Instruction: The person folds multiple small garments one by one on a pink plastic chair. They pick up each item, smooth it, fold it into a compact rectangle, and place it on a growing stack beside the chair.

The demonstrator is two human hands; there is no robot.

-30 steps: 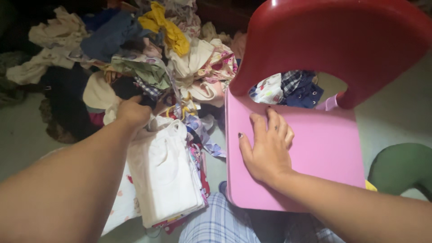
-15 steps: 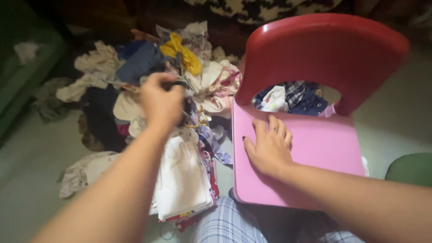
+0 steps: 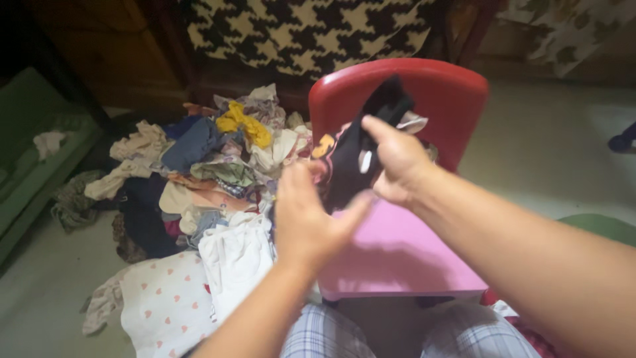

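My right hand [image 3: 397,162] pinches the top of a small black garment [image 3: 358,156] and holds it up above the pink seat [image 3: 397,255] of a little chair with a red backrest [image 3: 440,93]. My left hand [image 3: 308,215] grips the garment's lower edge from the left. A heap of mixed clothes [image 3: 212,156] lies on the floor left of the chair. A stack of folded white clothes [image 3: 235,262] sits just below my left arm.
A white cloth with small hearts [image 3: 162,301] lies by the folded stack. A black-and-white patterned fabric [image 3: 311,30] hangs over dark furniture at the back. A green object [image 3: 30,152] borders the left side. Bare floor [image 3: 570,152] stretches to the right.
My left hand pulled the black garment out of the heap and brought it over the chair. My right hand left the pink seat and took hold of the garment. The view tilted up.
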